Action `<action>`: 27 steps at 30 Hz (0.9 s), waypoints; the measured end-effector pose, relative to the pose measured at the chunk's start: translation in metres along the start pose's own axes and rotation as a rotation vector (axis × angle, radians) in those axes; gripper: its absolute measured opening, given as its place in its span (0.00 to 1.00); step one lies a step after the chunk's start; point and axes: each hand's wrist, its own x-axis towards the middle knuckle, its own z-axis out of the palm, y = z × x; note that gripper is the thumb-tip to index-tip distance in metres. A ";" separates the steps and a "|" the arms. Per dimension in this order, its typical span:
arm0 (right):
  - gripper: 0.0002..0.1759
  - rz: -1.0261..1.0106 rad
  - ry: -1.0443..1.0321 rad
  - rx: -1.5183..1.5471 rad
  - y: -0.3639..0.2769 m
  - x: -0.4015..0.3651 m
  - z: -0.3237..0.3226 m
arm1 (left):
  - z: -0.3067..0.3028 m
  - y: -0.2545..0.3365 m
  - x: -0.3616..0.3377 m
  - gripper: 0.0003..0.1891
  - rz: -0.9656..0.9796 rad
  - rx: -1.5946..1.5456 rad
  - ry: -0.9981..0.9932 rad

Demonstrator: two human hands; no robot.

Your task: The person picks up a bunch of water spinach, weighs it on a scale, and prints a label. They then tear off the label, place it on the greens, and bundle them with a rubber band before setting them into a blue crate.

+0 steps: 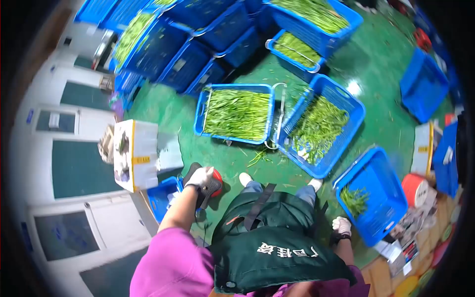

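My left hand [199,177], in a white glove, is closed on a dark grey dotted pad [212,186] beside a red round object [217,179]. At my other side, my right hand [341,226], also gloved, is curled into a fist with nothing visible in it. Nearest to that fist is a blue crate [368,230] with a small bunch of greens [354,200]. Ahead on the floor stands a blue crate [199,115] of neatly laid green stalks [237,115]. To its right, a tilted blue crate [354,116] holds looser leafy greens [319,126].
Stacked blue crates [180,64] rise at the upper left, and more greens fill crates [341,37] at the top. A white foam box [146,153] stands at the left. Loose stems [260,157] lie on the green floor near my feet. A red bucket [414,190] is at the right.
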 end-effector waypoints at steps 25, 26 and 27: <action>0.33 -0.540 -0.224 -0.956 -0.531 0.153 0.380 | 0.093 -0.227 0.151 0.20 -0.354 -1.740 -0.114; 0.34 -0.570 -0.224 -0.981 -0.547 0.183 0.389 | 0.088 -0.203 0.174 0.21 -0.281 -1.742 -0.167; 0.35 -0.600 -0.225 -1.002 -0.564 0.212 0.403 | 0.085 -0.178 0.199 0.22 -0.205 -1.740 -0.219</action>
